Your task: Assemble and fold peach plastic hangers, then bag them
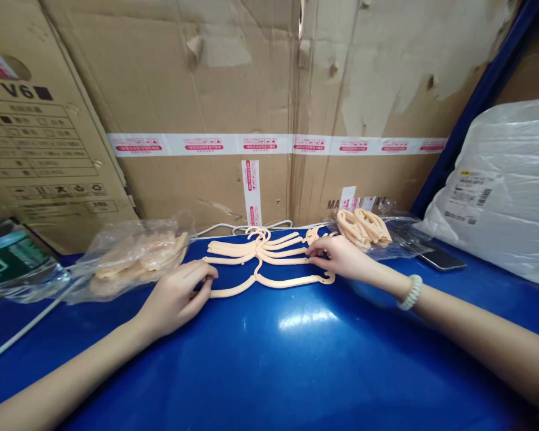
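Several peach plastic hangers (269,248) lie in a loose stack on the blue table (296,359). My left hand (177,296) pinches the left tip of the nearest hanger (291,281), fingers curled round it. My right hand (341,257) rests on the right ends of the stacked hangers, fingers pressed together on them. A pale bead bracelet (411,292) sits on my right wrist.
A clear bag of hangers (135,254) lies at the left, another bag of hangers (363,230) at the back right. A phone (440,258), a white plastic parcel (507,185), a water bottle (13,260), a white cable (27,326) and cardboard boxes (251,90) surround the table.
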`<action>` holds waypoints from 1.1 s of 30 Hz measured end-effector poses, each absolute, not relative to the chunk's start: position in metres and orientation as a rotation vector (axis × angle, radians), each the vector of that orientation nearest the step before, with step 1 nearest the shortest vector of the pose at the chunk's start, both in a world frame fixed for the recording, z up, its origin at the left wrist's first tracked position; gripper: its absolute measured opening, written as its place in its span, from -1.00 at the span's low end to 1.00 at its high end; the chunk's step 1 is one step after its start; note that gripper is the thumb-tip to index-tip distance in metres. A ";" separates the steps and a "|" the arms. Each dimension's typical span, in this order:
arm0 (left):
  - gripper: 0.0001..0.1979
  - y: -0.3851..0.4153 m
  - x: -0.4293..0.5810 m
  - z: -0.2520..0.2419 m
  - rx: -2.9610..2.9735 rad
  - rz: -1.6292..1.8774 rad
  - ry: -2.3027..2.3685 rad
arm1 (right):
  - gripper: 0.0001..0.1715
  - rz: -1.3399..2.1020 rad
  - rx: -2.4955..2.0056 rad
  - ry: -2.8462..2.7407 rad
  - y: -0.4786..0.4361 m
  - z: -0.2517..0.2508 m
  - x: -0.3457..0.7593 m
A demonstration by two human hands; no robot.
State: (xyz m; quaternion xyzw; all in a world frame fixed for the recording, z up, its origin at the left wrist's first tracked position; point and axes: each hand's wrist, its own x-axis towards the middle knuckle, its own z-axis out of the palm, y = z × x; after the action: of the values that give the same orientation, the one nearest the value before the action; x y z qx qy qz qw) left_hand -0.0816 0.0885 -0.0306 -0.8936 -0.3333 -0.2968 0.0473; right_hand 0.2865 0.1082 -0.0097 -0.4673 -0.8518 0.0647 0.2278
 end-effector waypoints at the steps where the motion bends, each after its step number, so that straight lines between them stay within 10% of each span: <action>1: -0.86 0.088 -0.081 -0.030 -2.718 -0.909 -1.010 | -0.89 0.163 -1.289 -2.358 0.109 -0.010 0.284; 33: -0.64 0.060 -0.057 -0.001 -2.505 -1.058 -1.113 | -0.72 0.523 -1.159 -1.952 0.098 0.012 0.296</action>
State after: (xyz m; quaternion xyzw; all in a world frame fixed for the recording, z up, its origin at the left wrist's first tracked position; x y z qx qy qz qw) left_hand -0.0570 0.0604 -0.0008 -0.8481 -0.3770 -0.3583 0.1014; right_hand 0.2959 0.0977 0.0119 -0.4569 -0.7699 0.2061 0.3950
